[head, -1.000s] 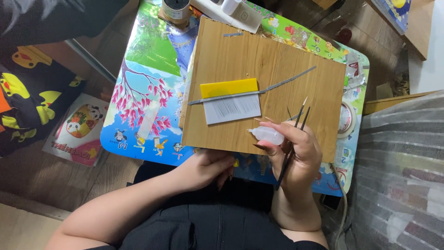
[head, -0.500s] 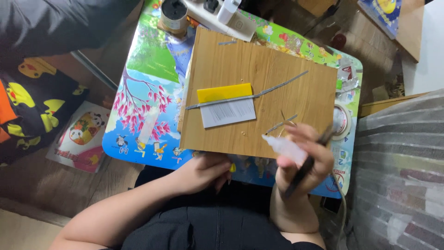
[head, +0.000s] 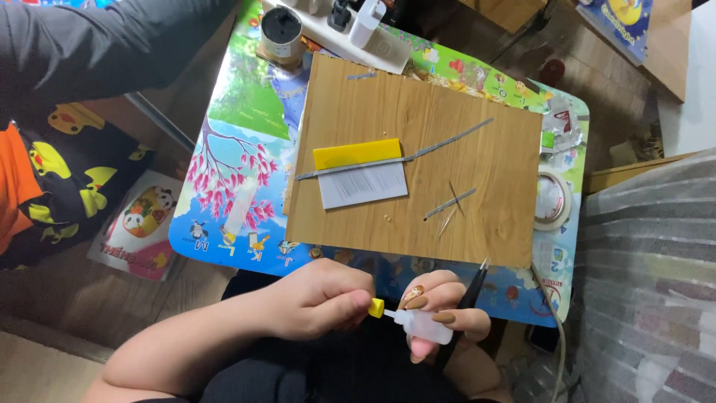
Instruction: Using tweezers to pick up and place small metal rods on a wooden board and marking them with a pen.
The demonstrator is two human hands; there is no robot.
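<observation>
Below the table's near edge, my right hand (head: 441, 313) holds a small clear squeeze bottle (head: 419, 325) lying sideways, plus black tweezers (head: 471, 289) pointing up. My left hand (head: 319, 298) pinches the bottle's yellow cap (head: 377, 307) at the nozzle. On the wooden board (head: 410, 172) lie a yellow and white card (head: 361, 175) crossed by a long thin grey strip (head: 395, 160), and short thin slivers (head: 450, 204) further right.
The board rests on a small colourful picture table (head: 239, 149). A white tape roll (head: 550, 198) lies at its right edge, a dark-lidded jar (head: 280, 30) and a white power strip (head: 358, 33) at the back. Another person's dark sleeve (head: 97, 45) reaches in from top left.
My right hand drew back off the board toward my lap, carrying the bottle and tweezers. My left hand left the board's edge and came over to grip the yellow cap.
</observation>
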